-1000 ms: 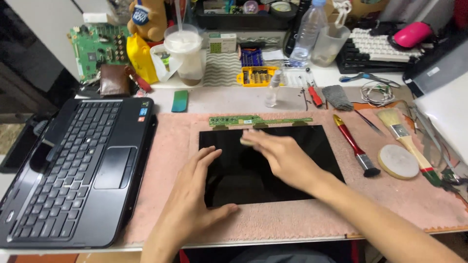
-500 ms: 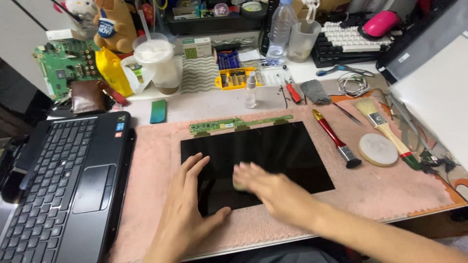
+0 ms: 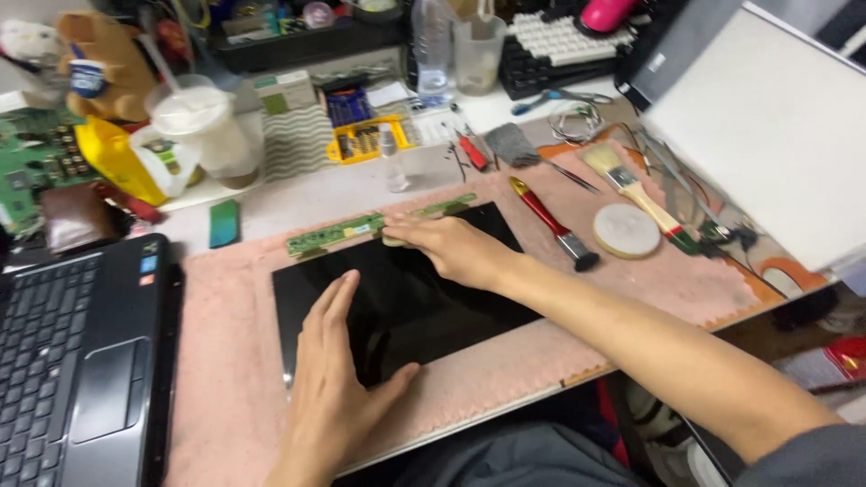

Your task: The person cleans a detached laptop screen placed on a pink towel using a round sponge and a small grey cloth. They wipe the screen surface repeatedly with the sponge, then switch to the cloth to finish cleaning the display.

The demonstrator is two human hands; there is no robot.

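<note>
We pressed our left hand (image 3: 338, 379) flat, fingers spread, on the black panel (image 3: 397, 293), its long axis running along the pink mat (image 3: 234, 361); our right hand (image 3: 446, 248) gripped a pad (image 3: 393, 240) at the panel's far edge.

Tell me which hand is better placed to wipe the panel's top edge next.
Right, probably. The right hand already presses a small pad at the top edge of the black panel; the left hand lies flat lower down, steadying it.

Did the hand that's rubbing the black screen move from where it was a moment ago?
Yes. The right hand slid from near the front edge of the black panel up to its far edge, beside the green circuit strip.
</note>
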